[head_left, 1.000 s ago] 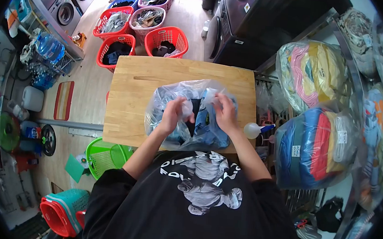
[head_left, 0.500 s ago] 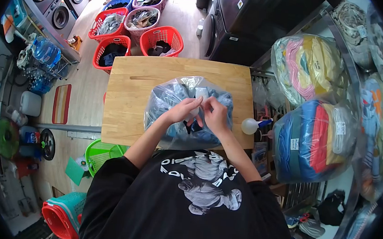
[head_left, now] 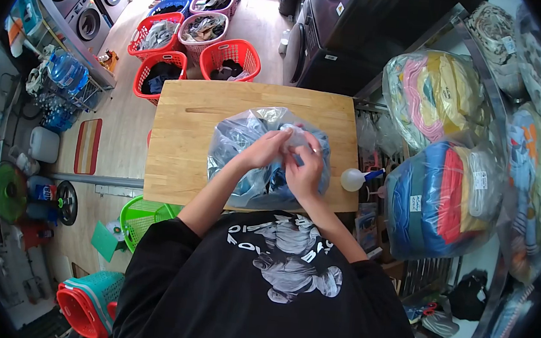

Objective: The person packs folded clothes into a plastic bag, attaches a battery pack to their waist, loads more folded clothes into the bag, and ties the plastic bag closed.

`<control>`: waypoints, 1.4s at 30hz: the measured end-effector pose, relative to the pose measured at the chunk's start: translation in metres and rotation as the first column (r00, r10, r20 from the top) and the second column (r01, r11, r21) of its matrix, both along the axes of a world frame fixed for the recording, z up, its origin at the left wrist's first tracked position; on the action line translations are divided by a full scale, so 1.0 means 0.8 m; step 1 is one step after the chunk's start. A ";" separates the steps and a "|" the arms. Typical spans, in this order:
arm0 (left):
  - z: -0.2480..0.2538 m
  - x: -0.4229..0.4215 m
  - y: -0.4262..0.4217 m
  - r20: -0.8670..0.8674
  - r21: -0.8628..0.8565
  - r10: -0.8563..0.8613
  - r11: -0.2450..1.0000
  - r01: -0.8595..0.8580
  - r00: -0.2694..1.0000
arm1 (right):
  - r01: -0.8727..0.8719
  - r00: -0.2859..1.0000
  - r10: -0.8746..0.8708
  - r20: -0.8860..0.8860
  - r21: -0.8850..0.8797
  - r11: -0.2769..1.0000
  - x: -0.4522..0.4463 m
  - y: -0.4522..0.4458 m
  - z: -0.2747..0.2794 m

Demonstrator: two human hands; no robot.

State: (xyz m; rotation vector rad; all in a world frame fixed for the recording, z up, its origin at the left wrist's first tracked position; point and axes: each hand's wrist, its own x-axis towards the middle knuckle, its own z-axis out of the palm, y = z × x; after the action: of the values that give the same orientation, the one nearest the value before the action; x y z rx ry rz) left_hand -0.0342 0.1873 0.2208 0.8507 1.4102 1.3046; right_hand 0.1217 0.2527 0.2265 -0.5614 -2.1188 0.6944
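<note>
A clear plastic bag (head_left: 234,141) filled with blue and grey folded clothes lies on the wooden table (head_left: 181,155) in front of me. Over its middle, my left hand (head_left: 267,149) closes its fingers on bunched plastic of the bag. Close against it, my right hand (head_left: 305,167) is also closed on the gathered plastic, fingers bent and a ring showing. The fingertips of both hands meet there, so the exact grip is partly hidden. Some dark cloth shows through the plastic below the hands.
A spray bottle (head_left: 352,179) stands at the table's right edge. Large bags of bedding (head_left: 442,197) fill the rack on the right. Red baskets of laundry (head_left: 231,61) stand beyond the table, and a green basket (head_left: 140,222) sits at its near left corner.
My right hand has turned and its fingers have curled in toward the left hand. The plastic between them is now bunched more tightly; the bag stays in place.
</note>
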 end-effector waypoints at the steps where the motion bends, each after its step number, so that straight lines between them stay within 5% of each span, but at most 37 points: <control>1: -0.001 -0.013 0.004 -0.184 -0.050 -0.038 0.998 0.030 0.982 | 0.038 0.998 -0.025 -0.059 0.215 0.976 0.000 -0.002 -0.003; 2: 0.001 -0.022 0.005 -0.358 -0.105 -0.085 0.993 0.050 0.930 | 0.066 0.989 -0.022 -0.145 0.311 0.948 0.000 -0.008 0.002; 5: 0.005 -0.035 0.004 -0.653 -0.074 -0.143 0.989 0.125 0.743 | -0.074 0.974 0.123 -0.190 0.244 0.967 0.018 -0.007 -0.012; 6: -0.004 -0.032 0.000 -0.893 -0.022 -0.070 0.993 0.112 0.445 | -0.048 0.980 0.093 -0.178 0.240 0.969 0.019 -0.005 -0.010; 9: -0.038 -0.028 -0.023 -0.813 0.138 0.104 0.990 0.015 0.572 | -0.033 0.961 0.004 -0.275 -0.099 0.995 -0.004 0.008 -0.006; 13: -0.034 0.013 -0.060 -0.819 0.236 0.204 0.972 -0.010 0.536 | 0.091 0.992 -0.116 -0.053 -0.345 0.934 -0.036 0.048 -0.045; 15: -0.051 0.027 -0.057 -0.890 0.269 0.245 0.963 0.007 0.384 | 0.101 0.994 -0.111 -0.011 -0.320 0.942 -0.053 0.059 -0.047; 18: -0.064 0.036 -0.048 -0.889 0.338 0.325 0.941 -0.019 0.322 | 0.034 0.991 0.009 0.135 -0.314 0.949 -0.058 0.069 -0.051; 21: -0.049 0.031 -0.051 -0.823 0.344 0.334 0.937 -0.064 0.459 | -0.024 0.967 0.134 0.215 -0.449 0.893 -0.035 0.062 -0.036; 24: -0.042 0.024 -0.052 -0.781 0.338 0.335 0.937 -0.094 0.528 | -0.333 0.915 0.402 0.027 -0.511 0.793 0.004 0.069 -0.040; 27: -0.044 0.023 -0.044 -0.739 0.322 0.339 0.937 -0.137 0.582 | -0.276 0.894 0.368 0.255 -0.333 0.902 0.015 0.041 -0.011; 28: -0.042 0.022 -0.041 -0.749 0.314 0.329 0.940 -0.129 0.574 | -0.199 0.908 0.202 0.367 -0.048 0.979 0.014 0.032 -0.019; 32: -0.030 0.028 -0.040 -0.775 0.279 0.323 0.946 -0.166 0.544 | -0.049 0.990 0.051 0.128 -0.011 0.999 -0.006 0.023 -0.048; 35: -0.032 0.020 -0.045 -0.813 0.299 0.294 0.951 -0.072 0.502 | -0.102 0.885 0.077 0.460 0.031 0.994 -0.002 0.039 -0.070; 38: -0.018 -0.002 -0.051 -0.957 0.172 0.143 0.980 0.096 0.253 | -0.106 0.846 0.135 0.516 -0.085 0.991 -0.006 0.047 -0.068; 41: -0.033 -0.007 -0.040 -0.910 0.343 0.303 0.934 0.104 0.281 | -0.214 0.792 0.364 0.490 -0.335 0.918 -0.006 0.057 -0.051; 42: -0.040 -0.001 -0.038 -0.877 0.351 0.315 0.936 0.034 0.363 | -0.213 0.794 0.312 0.522 -0.242 0.947 -0.009 0.048 -0.037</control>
State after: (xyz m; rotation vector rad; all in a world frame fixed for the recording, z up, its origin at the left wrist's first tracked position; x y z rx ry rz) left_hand -0.0353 0.1572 0.1885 1.9538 2.2176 1.1965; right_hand 0.1145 0.2912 0.1971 -0.6198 -2.7409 0.9668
